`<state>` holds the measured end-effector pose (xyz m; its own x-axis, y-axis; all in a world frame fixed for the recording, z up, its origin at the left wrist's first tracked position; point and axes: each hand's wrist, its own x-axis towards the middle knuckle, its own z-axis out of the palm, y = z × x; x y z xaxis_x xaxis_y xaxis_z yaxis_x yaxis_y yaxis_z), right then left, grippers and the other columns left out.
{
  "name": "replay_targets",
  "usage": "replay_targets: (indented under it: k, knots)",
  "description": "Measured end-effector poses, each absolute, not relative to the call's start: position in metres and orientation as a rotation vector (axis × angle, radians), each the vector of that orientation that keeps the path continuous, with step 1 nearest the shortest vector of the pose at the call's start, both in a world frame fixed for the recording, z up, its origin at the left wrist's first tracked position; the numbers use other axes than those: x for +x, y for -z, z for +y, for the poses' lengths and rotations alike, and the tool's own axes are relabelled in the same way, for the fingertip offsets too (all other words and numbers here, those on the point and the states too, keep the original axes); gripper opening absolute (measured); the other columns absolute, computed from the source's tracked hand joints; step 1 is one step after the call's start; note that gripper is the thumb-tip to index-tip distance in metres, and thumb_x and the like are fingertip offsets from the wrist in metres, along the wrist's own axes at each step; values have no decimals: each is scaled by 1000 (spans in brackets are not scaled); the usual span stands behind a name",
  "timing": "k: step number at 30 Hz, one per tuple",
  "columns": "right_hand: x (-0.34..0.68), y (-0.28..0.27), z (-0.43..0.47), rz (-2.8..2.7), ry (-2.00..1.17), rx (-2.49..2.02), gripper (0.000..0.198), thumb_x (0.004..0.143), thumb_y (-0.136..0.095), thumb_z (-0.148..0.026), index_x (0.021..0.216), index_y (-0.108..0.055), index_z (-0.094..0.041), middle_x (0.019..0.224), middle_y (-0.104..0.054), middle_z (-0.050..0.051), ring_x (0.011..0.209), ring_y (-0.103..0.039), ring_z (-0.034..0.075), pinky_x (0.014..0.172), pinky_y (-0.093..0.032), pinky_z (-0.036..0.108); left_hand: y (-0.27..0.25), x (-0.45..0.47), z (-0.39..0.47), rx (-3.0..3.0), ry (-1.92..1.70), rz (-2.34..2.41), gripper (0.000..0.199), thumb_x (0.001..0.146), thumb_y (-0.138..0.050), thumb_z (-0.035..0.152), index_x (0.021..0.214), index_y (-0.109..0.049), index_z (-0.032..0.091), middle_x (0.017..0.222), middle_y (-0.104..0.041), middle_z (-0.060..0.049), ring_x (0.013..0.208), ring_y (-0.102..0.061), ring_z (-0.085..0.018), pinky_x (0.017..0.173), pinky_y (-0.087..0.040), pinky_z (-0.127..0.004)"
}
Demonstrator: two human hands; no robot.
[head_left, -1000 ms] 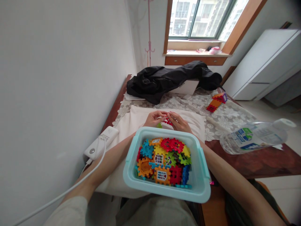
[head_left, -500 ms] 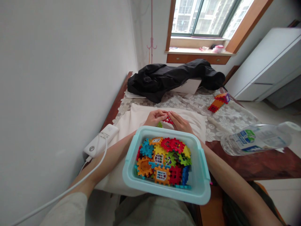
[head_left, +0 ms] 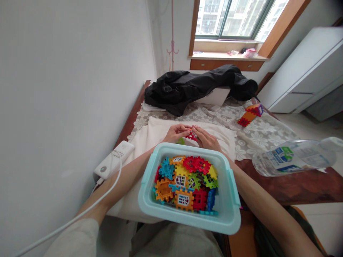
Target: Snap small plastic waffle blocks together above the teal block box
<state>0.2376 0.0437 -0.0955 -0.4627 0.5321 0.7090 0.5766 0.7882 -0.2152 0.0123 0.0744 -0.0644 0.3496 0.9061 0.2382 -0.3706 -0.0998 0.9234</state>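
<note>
Beyond the far rim of a light blue plastic bin (head_left: 230, 214), my left hand (head_left: 177, 133) and my right hand (head_left: 206, 137) meet over the white cloth. Both are closed on a red plastic building piece (head_left: 192, 136), which shows only in part between the fingers. A bit of a green piece (head_left: 180, 141) peeks out below my left hand; whether it joins the red one I cannot tell. Inside the bin lie many interlocking pieces, among them an orange window piece (head_left: 184, 200), a red piece (head_left: 199, 199) and a blue piece (head_left: 167, 168).
An assembled orange and red block structure (head_left: 249, 116) stands at the right on the floral tablecloth (head_left: 273, 132). Nearer lies a clear plastic bottle (head_left: 292, 157). A white power bank (head_left: 115, 160) with a cable sits by the left wall. Black fabric (head_left: 182, 89) covers a box at the back.
My fingers have shifted slightly around the red piece, with the right hand tilting a little. The bin and the other things stay in place.
</note>
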Motion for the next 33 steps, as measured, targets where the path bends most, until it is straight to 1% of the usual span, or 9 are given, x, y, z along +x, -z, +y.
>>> replay_targets:
  k: [4,8,13,16,20,25,29,33]
  knots:
    - [237,94,44,-2152,79,-821,60,106,-60,-18,164,-48,-29,160,-61,10,142,-66,30,116,-62,53,63,12,74,1228,-1169,555,41,71,-101,43,73,-71,16,110,-82,-11,101,-77,-24,98,-57,-42]
    - [236,94,44,-2141,61,-830,55,106,-61,-18,159,-52,-28,158,-63,12,142,-66,30,115,-62,53,66,11,76,1229,-1166,543,41,71,-101,43,73,-70,17,111,-81,-10,102,-76,-23,97,-56,-40]
    - [234,89,43,-2131,34,-783,57,106,-62,-17,160,-49,-28,157,-64,12,142,-66,29,115,-62,52,69,10,78,1250,-1175,546,40,72,-100,44,73,-70,18,110,-81,-9,103,-75,-23,99,-55,-40]
    - [233,82,42,-2144,14,-786,56,106,-64,-22,160,-50,-30,156,-66,10,142,-66,30,115,-62,52,68,10,76,1247,-1176,585,44,68,-102,48,73,-70,18,108,-81,-9,105,-74,-25,101,-55,-43]
    - [232,77,40,-2157,-29,-730,67,103,-71,-29,164,-44,-30,158,-63,11,144,-64,30,117,-61,52,66,10,74,1197,-1174,641,46,68,-101,52,78,-70,19,105,-81,-10,108,-74,-29,101,-56,-44]
    - [231,81,40,-2109,-82,-719,74,102,-72,-26,168,-38,-30,160,-62,12,144,-64,29,119,-59,50,66,10,74,1209,-1187,650,45,71,-99,52,84,-71,20,106,-81,-11,111,-74,-32,100,-54,-45]
    - [230,82,40,-2085,-131,-747,76,102,-71,-27,169,-35,-27,158,-63,13,141,-67,31,116,-61,51,65,9,74,1226,-1196,650,46,69,-100,53,83,-71,20,107,-82,-11,112,-73,-33,102,-53,-47]
    - [229,82,39,-2071,-146,-795,74,103,-71,-26,168,-37,-31,159,-62,12,141,-66,31,116,-61,54,65,9,74,1242,-1217,650,44,70,-100,52,82,-71,20,110,-82,-11,117,-72,-34,105,-52,-47]
